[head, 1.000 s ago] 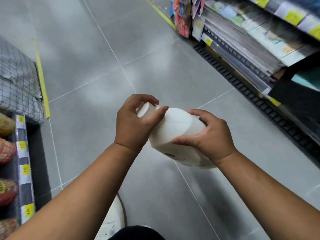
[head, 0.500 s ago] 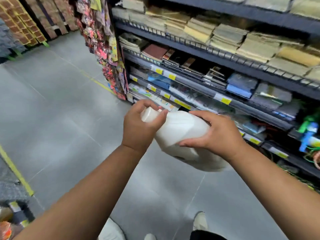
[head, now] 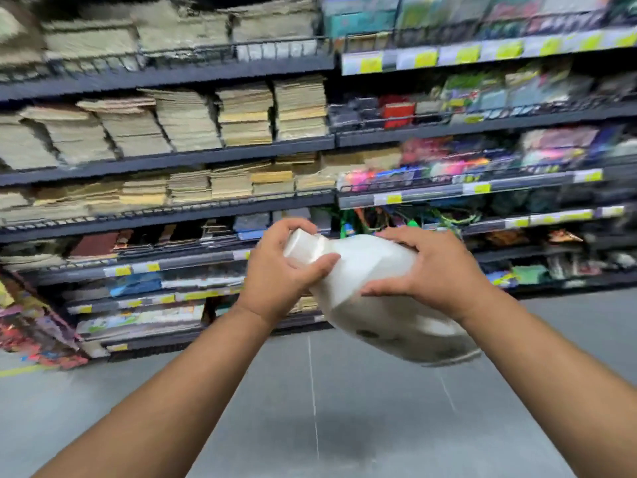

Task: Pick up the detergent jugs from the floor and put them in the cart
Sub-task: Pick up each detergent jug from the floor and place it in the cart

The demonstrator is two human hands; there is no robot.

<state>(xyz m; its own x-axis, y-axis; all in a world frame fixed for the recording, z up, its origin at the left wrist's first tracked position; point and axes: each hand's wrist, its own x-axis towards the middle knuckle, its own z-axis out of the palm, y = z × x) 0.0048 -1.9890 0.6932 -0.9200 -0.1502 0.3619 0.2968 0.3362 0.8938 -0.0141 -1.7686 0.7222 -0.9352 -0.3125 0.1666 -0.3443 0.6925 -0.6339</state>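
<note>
head view: white jug held in both hands before the shelves

a white detergent jug is up in the air at about chest height, clear of the grey tiled floor. it lies tilted, its capped neck pointing up and to the left and its base lower, to the right and nearer the person. the cap is white like the body.

the left hand grips the neck: fingers curl over the top just behind the cap and the thumb lies across the jug's shoulder. the right hand holds the body of the jug, fingers spread and bent over its upper side, thumb pressed along the near side. both forearms reach in from the bottom corners.

behind the jug stand dark shelves, several tiers high. the left bays hold stacks of tan and yellow paper goods; the right bays hold mixed coloured items, too blurred to name. yellow price labels run along the shelf edges. a thin pale tile line runs down the floor below the jug.
</note>
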